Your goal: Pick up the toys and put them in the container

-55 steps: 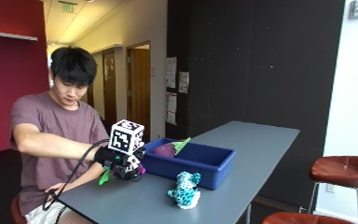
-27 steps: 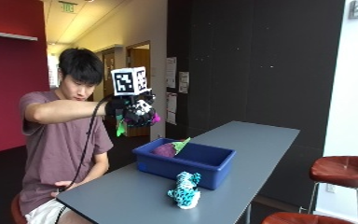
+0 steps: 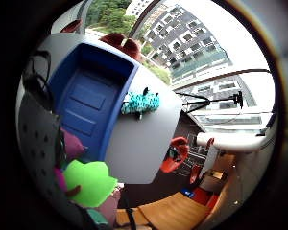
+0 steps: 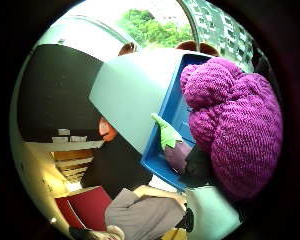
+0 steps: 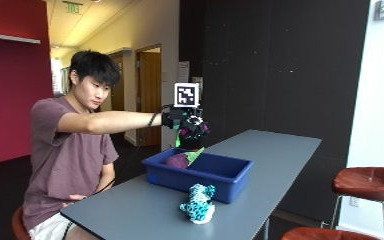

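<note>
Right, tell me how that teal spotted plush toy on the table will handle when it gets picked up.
The teal spotted plush toy looks fuzzy and stuffed, so it will probably squash and sag a little in the gloved right hand rather than stay stiff. It is likely light, and its nap should not be slippery. Lying flat on the table beside the blue container, it seems unlikely to roll.

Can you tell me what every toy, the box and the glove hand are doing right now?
right hand: held up above the blue bin, holding the purple knitted toy.
purple knitted toy: in the hand, in the air over the bin.
eggplant toy: lying inside the bin, at the end nearer the person.
teal spotted toy: on the table, outside the bin, close beside it.
blue bin: upright on the table, open top.
</note>
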Action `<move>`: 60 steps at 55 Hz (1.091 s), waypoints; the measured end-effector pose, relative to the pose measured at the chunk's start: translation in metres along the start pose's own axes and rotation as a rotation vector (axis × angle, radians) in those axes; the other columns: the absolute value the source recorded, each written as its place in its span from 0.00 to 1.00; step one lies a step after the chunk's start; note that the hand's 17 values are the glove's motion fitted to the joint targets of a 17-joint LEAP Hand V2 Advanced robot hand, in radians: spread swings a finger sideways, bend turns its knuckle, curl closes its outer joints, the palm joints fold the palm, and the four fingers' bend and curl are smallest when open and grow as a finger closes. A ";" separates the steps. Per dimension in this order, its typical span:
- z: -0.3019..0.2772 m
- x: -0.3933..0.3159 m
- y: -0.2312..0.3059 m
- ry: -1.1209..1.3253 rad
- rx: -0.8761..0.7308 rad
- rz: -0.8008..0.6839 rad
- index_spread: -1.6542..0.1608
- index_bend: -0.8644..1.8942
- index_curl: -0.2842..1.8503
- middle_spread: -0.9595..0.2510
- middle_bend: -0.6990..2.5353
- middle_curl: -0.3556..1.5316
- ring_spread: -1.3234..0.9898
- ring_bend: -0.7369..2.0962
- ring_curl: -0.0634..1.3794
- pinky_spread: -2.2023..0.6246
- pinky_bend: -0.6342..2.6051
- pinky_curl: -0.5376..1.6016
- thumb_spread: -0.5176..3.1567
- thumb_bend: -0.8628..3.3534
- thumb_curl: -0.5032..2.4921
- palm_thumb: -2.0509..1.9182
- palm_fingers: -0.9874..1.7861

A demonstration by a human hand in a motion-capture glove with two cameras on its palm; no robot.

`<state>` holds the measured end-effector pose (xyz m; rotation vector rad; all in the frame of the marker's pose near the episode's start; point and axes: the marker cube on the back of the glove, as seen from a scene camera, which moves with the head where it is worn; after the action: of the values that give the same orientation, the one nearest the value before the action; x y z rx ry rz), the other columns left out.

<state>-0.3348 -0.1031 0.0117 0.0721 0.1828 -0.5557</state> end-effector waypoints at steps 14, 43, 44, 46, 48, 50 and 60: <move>0.018 -0.001 -0.019 -0.065 -0.185 0.210 0.79 0.31 0.36 0.60 0.38 0.58 0.44 0.72 0.43 0.67 0.62 0.50 0.42 0.18 0.39 0.55 0.42; 0.051 0.178 0.045 -0.159 -0.186 0.319 0.80 0.37 0.32 0.72 0.31 0.49 0.52 0.53 0.27 0.78 0.50 0.41 0.50 0.20 0.28 0.51 0.31; 0.059 0.180 0.046 -0.150 -0.204 0.323 0.80 0.37 0.31 0.72 0.31 0.48 0.52 0.53 0.27 0.78 0.50 0.41 0.51 0.21 0.29 0.52 0.31; 0.077 0.183 0.045 -0.120 -0.240 0.333 0.79 0.36 0.31 0.71 0.29 0.47 0.52 0.52 0.26 0.78 0.50 0.41 0.51 0.21 0.29 0.53 0.30; 0.098 0.184 0.043 -0.094 -0.276 0.341 0.78 0.35 0.30 0.72 0.27 0.46 0.53 0.50 0.25 0.78 0.52 0.41 0.51 0.22 0.29 0.55 0.28; 0.120 0.183 0.039 -0.085 -0.313 0.341 0.78 0.34 0.29 0.73 0.26 0.45 0.53 0.48 0.24 0.79 0.53 0.41 0.51 0.22 0.30 0.56 0.26; 0.191 0.179 0.017 -0.175 -0.354 0.259 0.77 0.34 0.26 0.76 0.25 0.40 0.55 0.41 0.21 0.79 0.50 0.41 0.50 0.21 0.29 0.57 0.22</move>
<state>-0.1479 -0.2038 0.1657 -0.2924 0.0971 -0.2636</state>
